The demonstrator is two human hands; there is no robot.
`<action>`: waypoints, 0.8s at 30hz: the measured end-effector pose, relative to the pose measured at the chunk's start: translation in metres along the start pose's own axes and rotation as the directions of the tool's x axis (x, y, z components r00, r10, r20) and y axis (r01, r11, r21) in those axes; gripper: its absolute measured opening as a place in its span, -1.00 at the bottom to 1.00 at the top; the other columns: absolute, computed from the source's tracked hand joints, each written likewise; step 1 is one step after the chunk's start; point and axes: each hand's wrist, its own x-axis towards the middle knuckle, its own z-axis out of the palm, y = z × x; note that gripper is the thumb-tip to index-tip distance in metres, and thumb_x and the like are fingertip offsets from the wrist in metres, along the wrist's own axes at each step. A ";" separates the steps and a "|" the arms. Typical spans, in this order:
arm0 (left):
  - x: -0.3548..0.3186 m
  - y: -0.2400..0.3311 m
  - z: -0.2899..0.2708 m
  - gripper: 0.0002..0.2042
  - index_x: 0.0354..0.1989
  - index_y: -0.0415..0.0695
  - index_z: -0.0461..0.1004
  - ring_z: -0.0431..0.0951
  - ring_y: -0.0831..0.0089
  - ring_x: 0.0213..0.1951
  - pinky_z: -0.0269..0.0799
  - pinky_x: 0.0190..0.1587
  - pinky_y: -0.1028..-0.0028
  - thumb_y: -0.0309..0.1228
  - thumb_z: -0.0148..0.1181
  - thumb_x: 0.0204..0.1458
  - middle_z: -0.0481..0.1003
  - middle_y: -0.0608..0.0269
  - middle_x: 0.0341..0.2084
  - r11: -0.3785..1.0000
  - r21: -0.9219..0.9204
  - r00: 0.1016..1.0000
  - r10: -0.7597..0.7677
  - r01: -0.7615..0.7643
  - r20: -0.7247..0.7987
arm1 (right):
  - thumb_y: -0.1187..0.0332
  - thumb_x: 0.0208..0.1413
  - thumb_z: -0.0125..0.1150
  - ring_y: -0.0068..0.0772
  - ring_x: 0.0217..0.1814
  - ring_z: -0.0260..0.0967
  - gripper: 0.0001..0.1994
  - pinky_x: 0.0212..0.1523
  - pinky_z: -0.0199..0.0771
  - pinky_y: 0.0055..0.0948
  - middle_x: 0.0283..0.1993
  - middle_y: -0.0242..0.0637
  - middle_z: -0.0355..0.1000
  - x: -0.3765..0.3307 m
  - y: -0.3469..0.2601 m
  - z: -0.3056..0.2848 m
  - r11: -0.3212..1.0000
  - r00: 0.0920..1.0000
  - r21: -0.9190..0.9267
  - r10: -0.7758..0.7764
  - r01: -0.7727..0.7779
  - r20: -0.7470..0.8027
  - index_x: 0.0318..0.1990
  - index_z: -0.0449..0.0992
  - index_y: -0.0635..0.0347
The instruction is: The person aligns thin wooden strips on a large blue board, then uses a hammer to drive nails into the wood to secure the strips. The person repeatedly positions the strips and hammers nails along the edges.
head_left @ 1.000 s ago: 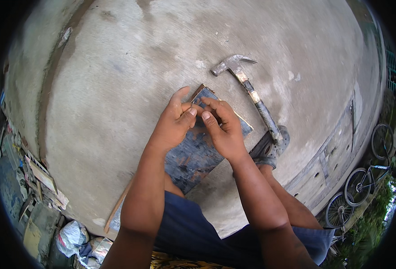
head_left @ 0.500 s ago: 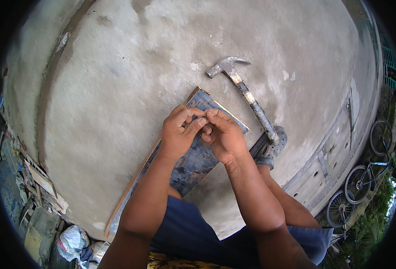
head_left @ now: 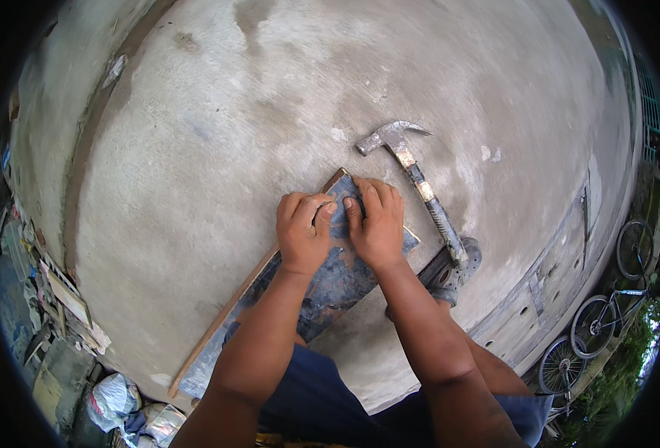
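The fingers of the left hand (head_left: 304, 231) are curled in and kept close together, with the tips pressed down on a flat board (head_left: 322, 287). Whether something small is pinched under them cannot be told. The fingers of the right hand (head_left: 377, 228) are laid out almost straight and side by side, flat on the same board near its far corner. The two hands are placed just beside each other, with the first fingers nearly touching.

The board is seen lying flat on a grey concrete floor (head_left: 218, 134). Its top is dark and blue-grey with worn patches, and a thin brown edge is shown along its left side. It is stretched from the hands back toward the person's knees, and dark blue shorts (head_left: 307, 388) are seen near its close end.

A hammer (head_left: 419, 187) is laid on the floor just to the right of the right hand, with its metal head pointed away. A grey shoe (head_left: 453, 272) is found at the end of its handle. Bicycles (head_left: 599, 321) are parked far off to the right, and bags (head_left: 113, 396) are piled at the lower left.
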 end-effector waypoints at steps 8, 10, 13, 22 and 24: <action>0.001 -0.004 0.007 -0.89 -0.18 0.00 0.66 0.52 0.19 -0.26 0.44 -0.15 0.20 -0.34 0.41 0.16 0.50 0.31 -0.35 0.980 0.192 0.999 0.046 -0.042 -0.013 | 0.33 0.26 0.33 0.01 0.11 0.47 -0.62 0.12 0.45 -0.08 0.13 -0.14 0.51 -0.004 0.001 0.010 0.999 0.998 0.022 0.040 -0.041 0.054 0.22 0.56 0.09; 0.001 -0.004 0.007 -0.88 -0.17 -0.05 0.67 0.53 0.18 -0.27 0.47 -0.18 0.21 -0.32 0.40 0.21 0.49 0.24 -0.33 0.980 0.191 0.998 0.060 -0.061 0.010 | 0.34 0.26 0.32 0.01 0.12 0.47 -0.62 0.12 0.45 -0.08 0.14 -0.14 0.51 -0.004 0.001 0.009 0.999 0.997 0.020 0.048 -0.050 0.059 0.22 0.55 0.09; 0.003 -0.003 0.008 -0.86 -0.16 -0.07 0.67 0.53 0.17 -0.27 0.48 -0.21 0.21 -0.31 0.39 0.23 0.49 0.22 -0.33 0.979 0.188 0.997 0.073 -0.076 0.026 | 0.35 0.26 0.32 0.00 0.12 0.47 -0.62 0.12 0.45 -0.08 0.14 -0.16 0.51 -0.006 0.002 0.010 0.999 0.999 0.013 0.036 -0.037 0.038 0.22 0.55 0.09; 0.003 -0.005 0.016 -0.88 -0.18 -0.03 0.61 0.54 0.14 -0.25 0.49 -0.16 0.16 -0.29 0.35 0.25 0.52 0.27 -0.35 0.973 0.224 0.998 0.057 -0.058 0.009 | 0.27 0.28 0.29 -0.07 0.09 0.49 -0.63 0.08 0.44 -0.12 0.11 -0.20 0.52 -0.004 0.007 0.010 0.999 0.999 0.031 0.041 -0.041 0.008 0.21 0.57 0.09; 0.004 -0.004 0.017 -0.88 -0.16 -0.03 0.59 0.55 0.13 -0.23 0.49 -0.14 0.14 -0.29 0.34 0.25 0.53 0.25 -0.34 0.970 0.239 0.999 0.036 -0.036 0.003 | 0.27 0.28 0.29 -0.06 0.09 0.49 -0.64 0.08 0.45 -0.12 0.10 -0.20 0.52 -0.004 0.007 0.009 0.997 0.998 0.046 0.060 -0.061 0.018 0.20 0.57 0.09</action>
